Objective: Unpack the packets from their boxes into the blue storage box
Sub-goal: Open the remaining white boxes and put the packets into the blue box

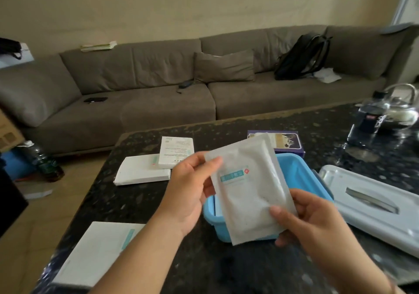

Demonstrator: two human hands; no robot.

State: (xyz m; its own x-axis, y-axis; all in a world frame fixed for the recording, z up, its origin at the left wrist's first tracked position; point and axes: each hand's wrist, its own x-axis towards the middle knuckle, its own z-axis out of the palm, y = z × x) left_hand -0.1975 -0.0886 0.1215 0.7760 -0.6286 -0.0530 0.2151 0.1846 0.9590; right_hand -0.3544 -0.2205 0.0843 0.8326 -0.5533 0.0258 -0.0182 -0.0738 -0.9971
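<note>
I hold a stack of white packets [249, 189] with a teal label above the blue storage box [301, 176]. My left hand [190, 187] pinches the stack's upper left corner. My right hand [317, 221] grips its lower right edge with the thumb on top. The packets hide most of the box's inside. Two white boxes [145, 171] lie stacked at the table's far left, a third white box [95, 253] lies near the front left edge, and a purple box [285, 142] sits behind the storage box.
The storage box's grey lid [371, 205] lies to the right on the dark speckled table [238, 266]. A water bottle [367, 121] and a glass kettle [401, 108] stand at the far right. A grey sofa [158, 89] runs behind the table.
</note>
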